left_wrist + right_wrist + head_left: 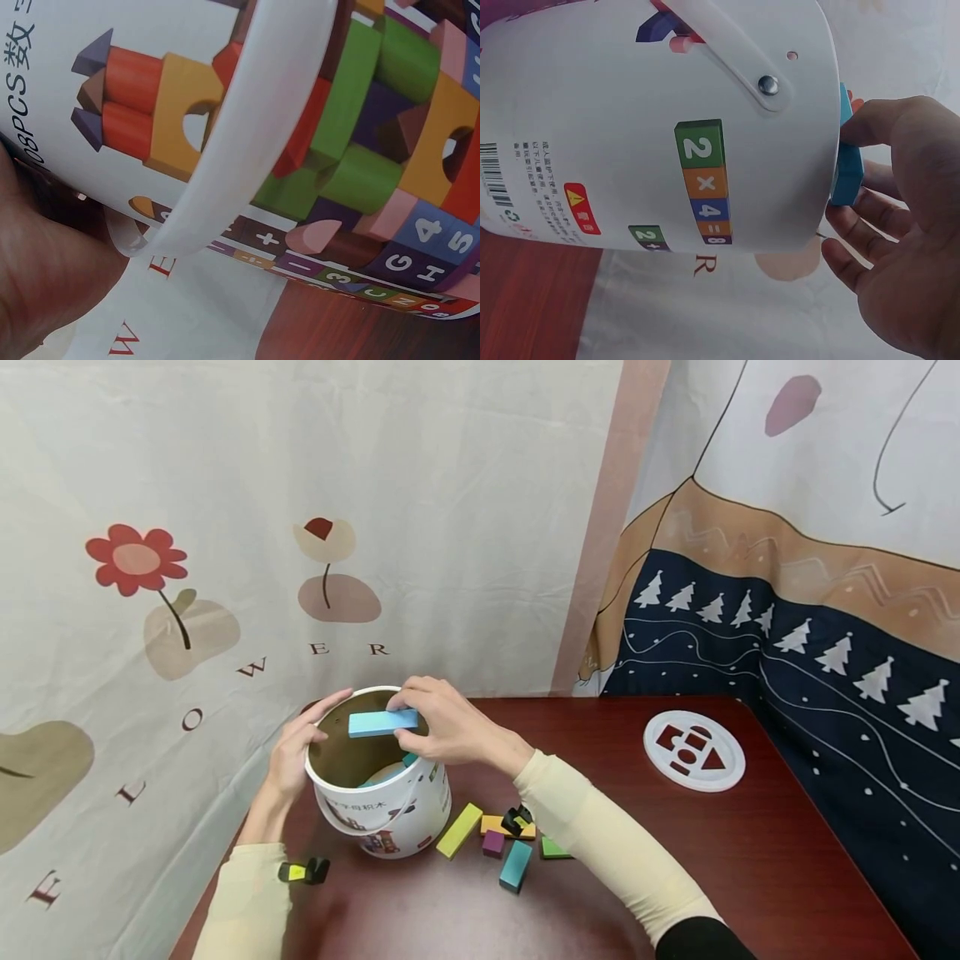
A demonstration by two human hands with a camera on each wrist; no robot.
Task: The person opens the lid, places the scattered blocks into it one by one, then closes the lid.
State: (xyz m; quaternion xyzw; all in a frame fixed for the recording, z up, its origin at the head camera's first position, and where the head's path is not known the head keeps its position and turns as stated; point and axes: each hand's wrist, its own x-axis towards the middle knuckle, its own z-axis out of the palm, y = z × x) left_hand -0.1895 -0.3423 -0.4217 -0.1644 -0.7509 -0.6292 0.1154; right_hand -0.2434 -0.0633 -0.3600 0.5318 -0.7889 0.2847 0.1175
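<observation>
The right hand (450, 724) pinches a blue block (371, 724) over the bucket (420, 822); the left hand (288, 762) grips its rim (360, 790).

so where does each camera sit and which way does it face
Head: worn on the head, facing forward and down at the bucket; left hand, right hand, sleeves show.
Left wrist: worn there, facing the bucket's printed side; part of the left hand shows.
Right wrist: worn there, facing the bucket's side; right hand shows.
Shared: head and right wrist show the blue block.
</observation>
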